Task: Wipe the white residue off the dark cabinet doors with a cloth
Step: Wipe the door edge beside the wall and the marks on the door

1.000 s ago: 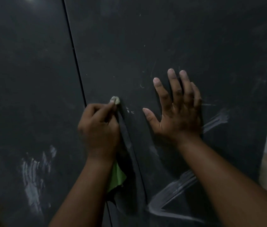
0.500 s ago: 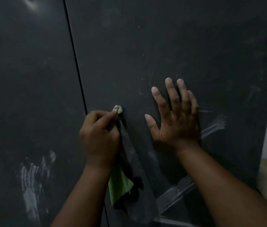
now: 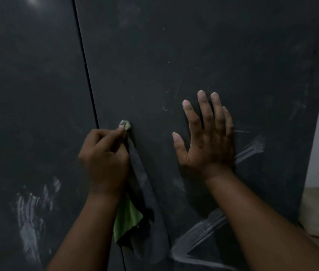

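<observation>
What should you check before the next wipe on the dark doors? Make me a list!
1. Cloth held firmly: ok. The left hand grips the green cloth, one tip poking out past its fingers.
2. Cloth tip touching the right dark cabinet door: cannot tell for certain, though it looks pressed there.
3. Door steadied: ok. The right hand lies flat on it, fingers straight.
4. White residue gone from the right door: not ok. White streaks remain low down and beside the right hand.
5. Left dark cabinet door clean: not ok. A white smear shows low on it.
</observation>
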`<state>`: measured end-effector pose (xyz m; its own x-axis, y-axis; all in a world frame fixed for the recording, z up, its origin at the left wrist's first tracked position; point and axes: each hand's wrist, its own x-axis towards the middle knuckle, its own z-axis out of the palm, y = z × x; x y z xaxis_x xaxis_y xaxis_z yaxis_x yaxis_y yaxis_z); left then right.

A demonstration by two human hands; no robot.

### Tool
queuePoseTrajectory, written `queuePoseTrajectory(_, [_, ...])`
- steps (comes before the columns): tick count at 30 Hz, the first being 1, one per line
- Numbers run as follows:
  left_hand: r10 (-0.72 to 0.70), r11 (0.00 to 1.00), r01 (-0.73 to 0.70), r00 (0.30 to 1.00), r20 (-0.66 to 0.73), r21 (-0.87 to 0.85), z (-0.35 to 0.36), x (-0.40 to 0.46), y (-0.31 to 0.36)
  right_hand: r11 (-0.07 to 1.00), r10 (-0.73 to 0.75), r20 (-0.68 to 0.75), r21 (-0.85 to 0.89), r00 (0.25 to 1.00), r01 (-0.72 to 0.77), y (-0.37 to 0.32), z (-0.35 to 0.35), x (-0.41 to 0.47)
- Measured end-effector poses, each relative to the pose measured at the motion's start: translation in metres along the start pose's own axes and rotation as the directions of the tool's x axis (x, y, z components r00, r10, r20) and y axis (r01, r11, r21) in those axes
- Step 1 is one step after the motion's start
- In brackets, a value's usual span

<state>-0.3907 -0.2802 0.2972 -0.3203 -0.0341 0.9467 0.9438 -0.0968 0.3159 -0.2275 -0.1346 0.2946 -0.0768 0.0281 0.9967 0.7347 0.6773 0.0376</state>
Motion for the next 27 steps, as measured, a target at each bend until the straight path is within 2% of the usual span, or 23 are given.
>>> queuePoseTrajectory(4, [-0.008,0.999,0.006,0.999,-0.041,-0.054,0.019,0.019,0.018,1.0,0.0,-0.001,0.009,1.0,0.0,0.001,0.0,0.0])
queuePoseTrajectory(9, [0.12,0.992,-0.114,0.979,0.162,-0.049,0.02,-0.021,0.027,1.0,0.012,0.015,0.028,1.0,-0.013,0.001,-0.003,0.001])
queuePoseTrajectory(12, [0.137,0.99,-0.13,0.965,0.221,-0.049,0.01,-0.041,0.015,1.0,0.015,0.028,0.026,0.999,-0.016,0.0,-0.006,0.001])
queuePoseTrajectory(17, [0.025,0.999,-0.022,0.994,0.11,-0.025,0.009,0.0,0.018,1.0,0.001,0.065,-0.017,0.998,0.0,0.0,-0.005,-0.001])
queuePoseTrajectory(20, [0.01,0.999,-0.007,0.998,0.068,-0.039,0.018,0.038,0.036,1.0,-0.003,0.07,-0.018,0.998,0.005,0.001,-0.004,-0.003])
queuePoseTrajectory(23, [0.067,0.997,-0.061,0.991,0.119,-0.048,0.027,0.046,0.053,1.0,-0.001,0.072,-0.009,0.997,0.001,0.001,-0.004,-0.004])
queuePoseTrajectory(27, [0.196,0.98,-0.184,0.947,0.255,-0.071,0.023,0.005,0.053,1.0,-0.02,0.1,-0.006,0.995,0.02,0.005,-0.01,-0.003])
